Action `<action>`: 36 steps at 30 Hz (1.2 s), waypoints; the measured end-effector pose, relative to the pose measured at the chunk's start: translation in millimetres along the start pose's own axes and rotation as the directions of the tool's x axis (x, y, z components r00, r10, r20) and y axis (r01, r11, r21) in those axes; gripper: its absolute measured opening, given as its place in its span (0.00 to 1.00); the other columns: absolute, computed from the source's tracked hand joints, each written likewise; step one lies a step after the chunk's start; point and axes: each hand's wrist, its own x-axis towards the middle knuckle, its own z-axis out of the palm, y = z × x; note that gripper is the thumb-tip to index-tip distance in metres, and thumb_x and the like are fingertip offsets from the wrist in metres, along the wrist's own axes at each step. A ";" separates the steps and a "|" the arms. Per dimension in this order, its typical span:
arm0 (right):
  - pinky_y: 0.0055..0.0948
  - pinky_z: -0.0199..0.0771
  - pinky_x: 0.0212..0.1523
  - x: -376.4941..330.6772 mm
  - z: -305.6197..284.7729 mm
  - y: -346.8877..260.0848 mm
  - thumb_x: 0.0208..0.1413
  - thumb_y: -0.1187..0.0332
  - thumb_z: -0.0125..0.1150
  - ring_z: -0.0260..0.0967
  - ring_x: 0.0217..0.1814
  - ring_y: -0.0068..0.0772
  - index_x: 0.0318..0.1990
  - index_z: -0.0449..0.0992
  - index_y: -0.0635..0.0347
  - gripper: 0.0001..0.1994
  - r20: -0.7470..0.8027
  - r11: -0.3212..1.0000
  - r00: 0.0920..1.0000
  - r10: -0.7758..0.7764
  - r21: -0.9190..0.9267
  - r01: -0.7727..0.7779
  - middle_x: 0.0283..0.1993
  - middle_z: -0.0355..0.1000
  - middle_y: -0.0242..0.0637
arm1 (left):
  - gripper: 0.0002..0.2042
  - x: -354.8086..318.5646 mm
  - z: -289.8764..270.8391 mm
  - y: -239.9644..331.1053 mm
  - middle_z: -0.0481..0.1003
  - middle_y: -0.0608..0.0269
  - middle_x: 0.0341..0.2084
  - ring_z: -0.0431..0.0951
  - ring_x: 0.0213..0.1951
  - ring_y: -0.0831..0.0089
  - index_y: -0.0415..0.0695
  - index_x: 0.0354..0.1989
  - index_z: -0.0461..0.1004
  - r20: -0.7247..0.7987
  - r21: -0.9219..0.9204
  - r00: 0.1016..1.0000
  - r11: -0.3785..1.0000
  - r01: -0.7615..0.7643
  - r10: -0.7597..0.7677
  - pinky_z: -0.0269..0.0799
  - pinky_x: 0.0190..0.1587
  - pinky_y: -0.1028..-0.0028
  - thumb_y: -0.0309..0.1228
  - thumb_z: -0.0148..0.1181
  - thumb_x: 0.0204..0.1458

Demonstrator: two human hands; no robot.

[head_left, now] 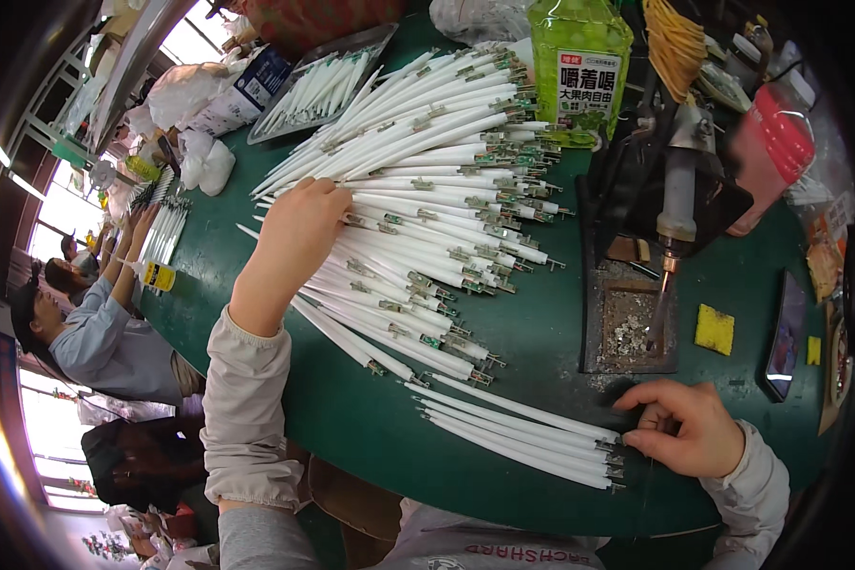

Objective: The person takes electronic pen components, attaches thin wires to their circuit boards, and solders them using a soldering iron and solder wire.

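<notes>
Five smooth, tapered white sticks lie beside the half-curled right hand. The left hand bends onto a larger heap; I cannot tell either grip.

Can read large black characters on the white label of the green bottle, below a small red mark. Can also see dark red capital letters on the grey shirt. Can notice printing on the small bottle's yellow label and the blue-white box, but cannot read it, being too small.
</notes>
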 end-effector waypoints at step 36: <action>0.15 0.66 0.22 1.7 11.1 -8.6 0.49 0.75 0.60 0.68 0.22 0.14 0.33 0.71 0.63 0.05 -0.170 0.846 0.971 0.165 0.530 -0.051 0.21 0.70 0.29 | 0.11 -8.7 -39.0 189.8 0.71 0.64 0.31 0.71 0.35 0.85 0.32 0.41 0.69 0.386 -0.913 0.769 0.093 0.397 0.510 0.67 0.36 0.85 0.17 0.58 0.48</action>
